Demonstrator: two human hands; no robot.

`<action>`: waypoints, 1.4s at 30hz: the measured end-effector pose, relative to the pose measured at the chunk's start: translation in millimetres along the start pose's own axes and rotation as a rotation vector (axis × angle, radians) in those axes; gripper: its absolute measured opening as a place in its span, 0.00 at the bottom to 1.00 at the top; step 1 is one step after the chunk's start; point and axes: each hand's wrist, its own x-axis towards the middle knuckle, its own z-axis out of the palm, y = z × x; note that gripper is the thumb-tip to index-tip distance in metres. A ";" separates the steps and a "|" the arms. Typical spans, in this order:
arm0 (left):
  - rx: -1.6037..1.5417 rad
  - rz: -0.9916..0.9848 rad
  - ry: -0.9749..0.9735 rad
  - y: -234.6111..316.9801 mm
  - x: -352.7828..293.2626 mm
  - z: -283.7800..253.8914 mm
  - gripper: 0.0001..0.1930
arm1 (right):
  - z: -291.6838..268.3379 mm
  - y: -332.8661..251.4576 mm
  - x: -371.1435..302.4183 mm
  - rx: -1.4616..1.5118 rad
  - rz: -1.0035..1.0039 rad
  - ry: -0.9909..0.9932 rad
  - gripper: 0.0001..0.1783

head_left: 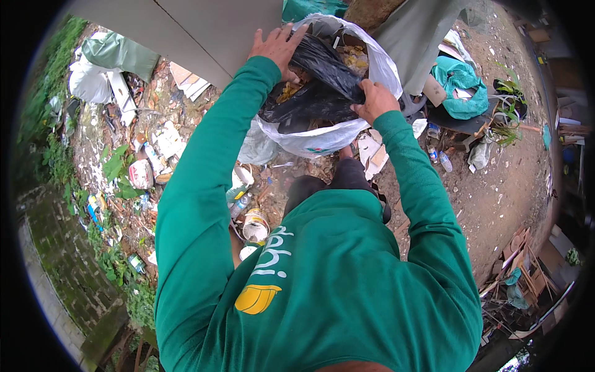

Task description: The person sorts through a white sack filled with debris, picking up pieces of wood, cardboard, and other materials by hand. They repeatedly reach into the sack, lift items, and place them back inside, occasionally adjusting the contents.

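A large white woven sack [322, 139] stands in front of me with its mouth wide. Inside lies a black plastic bag [325, 62], crumpled and stretched across the opening, among yellowish and brown scraps [355, 59]. At the sack's right side, my right hand [377, 101] has its fingers closed on the bag's edge. My left hand [277, 49] is at the left rim with its fingers spread, touching the sack and near the black plastic. Its thumb side reaches down into the mouth, where part of it is hard to see.
A grey panel [186, 31] rises at the back left. Litter covers the ground: paint buckets [255, 226], plastic bottles [445, 161], a white bag [90, 80] and broken board [372, 154]. A teal sack [460, 87] lies to the right. Wood scraps [524, 266] are piled lower right.
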 end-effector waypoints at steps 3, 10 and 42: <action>-0.019 -0.138 -0.635 10.5 17.2 -12.0 0.59 | 42.4 40.4 -5.3 0.121 -0.052 -0.122 0.39; -0.145 -0.322 -0.369 13.1 -6.3 9.4 0.55 | 31.5 3.7 2.5 1.466 0.718 -0.228 0.43; -0.463 -0.240 0.309 97.2 -71.0 -2.1 0.20 | 17.8 33.1 98.1 0.450 0.395 -0.079 0.30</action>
